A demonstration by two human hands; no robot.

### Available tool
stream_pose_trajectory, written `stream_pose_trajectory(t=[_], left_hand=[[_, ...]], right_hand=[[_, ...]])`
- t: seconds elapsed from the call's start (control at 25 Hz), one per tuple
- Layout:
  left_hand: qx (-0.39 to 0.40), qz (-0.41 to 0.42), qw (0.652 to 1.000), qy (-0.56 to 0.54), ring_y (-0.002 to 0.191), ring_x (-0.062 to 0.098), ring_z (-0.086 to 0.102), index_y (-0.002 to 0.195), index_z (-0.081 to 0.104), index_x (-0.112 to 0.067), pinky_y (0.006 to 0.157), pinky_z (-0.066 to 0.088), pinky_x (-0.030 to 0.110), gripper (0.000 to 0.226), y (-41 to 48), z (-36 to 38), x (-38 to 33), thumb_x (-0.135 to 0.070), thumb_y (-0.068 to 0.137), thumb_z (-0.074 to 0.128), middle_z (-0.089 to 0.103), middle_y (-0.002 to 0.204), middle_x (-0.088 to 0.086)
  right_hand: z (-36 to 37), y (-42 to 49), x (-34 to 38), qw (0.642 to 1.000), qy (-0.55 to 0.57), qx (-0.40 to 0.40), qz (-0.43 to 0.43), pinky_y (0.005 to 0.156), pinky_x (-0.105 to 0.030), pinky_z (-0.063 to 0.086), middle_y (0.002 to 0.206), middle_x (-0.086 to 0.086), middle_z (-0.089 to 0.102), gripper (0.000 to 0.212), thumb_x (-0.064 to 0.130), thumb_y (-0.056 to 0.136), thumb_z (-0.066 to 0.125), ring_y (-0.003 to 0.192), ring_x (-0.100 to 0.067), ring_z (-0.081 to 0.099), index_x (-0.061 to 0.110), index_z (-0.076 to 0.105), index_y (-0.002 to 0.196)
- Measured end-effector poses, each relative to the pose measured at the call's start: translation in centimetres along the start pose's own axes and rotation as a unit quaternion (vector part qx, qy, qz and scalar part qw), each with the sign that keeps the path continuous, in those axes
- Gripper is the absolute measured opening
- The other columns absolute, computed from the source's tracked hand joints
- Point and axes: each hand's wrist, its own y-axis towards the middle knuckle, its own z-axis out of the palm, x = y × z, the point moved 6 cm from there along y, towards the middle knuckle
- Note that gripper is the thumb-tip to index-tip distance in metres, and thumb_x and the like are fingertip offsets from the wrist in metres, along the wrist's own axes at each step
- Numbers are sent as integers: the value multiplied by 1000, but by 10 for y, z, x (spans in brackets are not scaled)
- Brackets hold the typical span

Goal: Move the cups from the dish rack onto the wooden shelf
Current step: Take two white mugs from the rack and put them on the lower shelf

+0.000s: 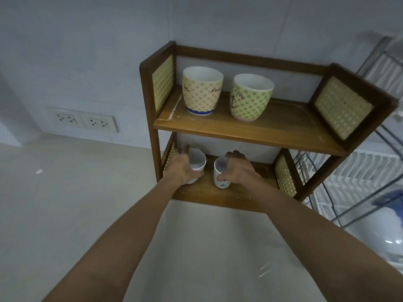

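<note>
A two-level wooden shelf point(246, 129) with woven side panels stands on the counter against the wall. Its upper level carries two big dotted cups, a yellow one point(201, 92) and a green one point(250, 99). Both my hands reach into the lower level. My left hand point(183, 166) is wrapped around a small white cup point(197, 162) at the left. My right hand point(237, 168) grips a second small white cup point(220, 173) with a blue print, which stands on the lower board. Whether the left cup rests on the board is hidden by my hand.
The wire dish rack point(357, 177) with a white slatted tray stands right of the shelf, with blue-and-white crockery point(390, 203) in it. A double wall socket point(84, 119) is at the left, above the pale counter point(76, 203).
</note>
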Motion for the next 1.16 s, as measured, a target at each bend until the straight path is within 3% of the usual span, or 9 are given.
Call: stream_pose_trajectory(t=[0.32,0.48,0.72,0.92,1.04,1.16], left_hand=[[-10,-44,999,5,121,30,49,144,28,-21,94,45,39,96,18,17,13,-50,66,78,39,141,14],[11,-33,999,5,124,32,47,148,18,-25,96,45,41,103,16,18,12,-49,68,77,33,145,14],[18,-23,1000,-9,127,28,44,143,28,-20,103,40,40,94,4,11,9,-44,68,79,36,143,12],[8,-30,999,9,136,30,33,149,14,-21,110,35,41,101,-8,7,-2,-48,73,74,23,152,15],[-34,16,994,101,140,33,26,149,17,-21,112,33,45,86,-25,-3,-22,-49,82,63,21,154,16],[-109,134,979,104,136,29,33,140,39,-16,110,36,41,59,-65,-14,-54,-33,87,60,37,146,14]], right_hand=[[9,13,-8,999,29,25,-10,86,-35,49,128,-10,47,78,35,69,79,113,-26,50,15,41,134],[8,9,-8,998,27,43,-25,86,-35,49,129,-12,48,76,30,72,77,113,-28,51,13,41,136],[14,5,-7,997,16,72,-20,109,-42,35,156,-10,22,92,26,84,69,138,-30,30,17,6,151],[11,2,-3,996,-13,79,-29,114,-46,27,160,-6,10,101,25,83,69,144,-29,17,20,-5,151],[-4,-16,-5,999,17,30,-32,114,-41,29,158,-10,18,90,23,86,65,143,-28,22,11,3,151],[-14,-67,-12,988,124,-73,-57,113,-39,32,154,-7,31,70,19,87,61,139,-23,31,13,27,148]])
